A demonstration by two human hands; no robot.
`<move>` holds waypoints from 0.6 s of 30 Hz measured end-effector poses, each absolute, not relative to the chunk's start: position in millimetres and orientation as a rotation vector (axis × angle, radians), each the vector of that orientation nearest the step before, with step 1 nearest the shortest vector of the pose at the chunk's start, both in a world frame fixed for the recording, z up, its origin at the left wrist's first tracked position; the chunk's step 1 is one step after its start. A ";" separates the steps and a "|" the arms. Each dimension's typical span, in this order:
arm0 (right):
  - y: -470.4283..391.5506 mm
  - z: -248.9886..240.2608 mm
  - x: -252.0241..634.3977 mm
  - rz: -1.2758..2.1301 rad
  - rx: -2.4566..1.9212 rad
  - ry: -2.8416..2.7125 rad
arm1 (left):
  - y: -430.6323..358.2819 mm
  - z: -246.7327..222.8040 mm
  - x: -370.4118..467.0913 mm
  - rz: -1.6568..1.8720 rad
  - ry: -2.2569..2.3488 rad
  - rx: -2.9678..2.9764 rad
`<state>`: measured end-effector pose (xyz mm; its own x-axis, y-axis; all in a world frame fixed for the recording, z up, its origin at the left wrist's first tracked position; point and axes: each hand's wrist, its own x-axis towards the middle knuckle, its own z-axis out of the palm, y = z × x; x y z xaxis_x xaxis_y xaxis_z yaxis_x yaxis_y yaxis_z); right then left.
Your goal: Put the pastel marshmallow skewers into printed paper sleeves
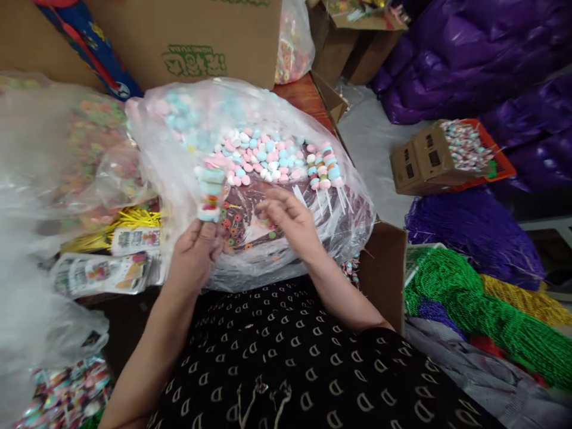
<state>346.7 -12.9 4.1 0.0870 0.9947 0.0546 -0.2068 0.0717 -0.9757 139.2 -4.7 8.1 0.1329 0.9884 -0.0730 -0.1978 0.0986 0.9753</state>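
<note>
The left hand (196, 247) gripped an upright candy skewer (210, 193), while the right hand's (288, 220) loosely curled, empty fingers (268, 208) hovered just right of it over loose ring candies (232, 229).

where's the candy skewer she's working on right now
In the head view the candy skewer stands upright in the left hand, left of centre, against the clear bag of pastel candies. The right hand hovers just beside it.

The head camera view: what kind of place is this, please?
Probably a small candy-packing workroom or storeroom. The left hand holds a candy skewer over a plastic bag of loose candies, with cardboard boxes and finished skewers around.
</note>
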 end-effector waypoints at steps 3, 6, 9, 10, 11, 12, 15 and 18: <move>-7.3 9.4 367.0 1.022 -1.140 -0.982 | 4.7 24.4 116.3 1.349 0.973 0.866; -1.9 15.2 366.0 0.981 -1.197 -1.040 | 8.5 39.5 87.6 1.500 0.971 0.763; 0.4 24.0 342.8 1.063 -1.177 -1.167 | 3.2 50.9 59.3 1.607 1.022 0.651; 1.3 27.6 331.3 1.092 -1.159 -1.227 | 0.2 53.1 50.8 1.648 1.046 0.631; 2.9 31.2 318.4 1.119 -1.137 -1.295 | -3.0 54.0 42.9 1.687 1.067 0.625; 5.7 34.6 304.1 1.143 -1.110 -1.368 | -6.0 53.4 35.8 1.717 1.087 0.629; 23.6 41.1 255.5 1.189 -1.031 -1.646 | -11.6 42.5 19.5 1.745 1.149 0.630; 53.6 37.8 205.6 1.118 -1.063 -2.031 | -11.6 23.7 12.1 1.761 1.190 0.596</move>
<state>205.6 53.6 37.8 -0.5122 0.8518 0.1097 0.3632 0.3306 -0.8711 12.1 -11.6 23.7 -0.4784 0.8735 -0.0901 -0.4093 -0.1310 0.9030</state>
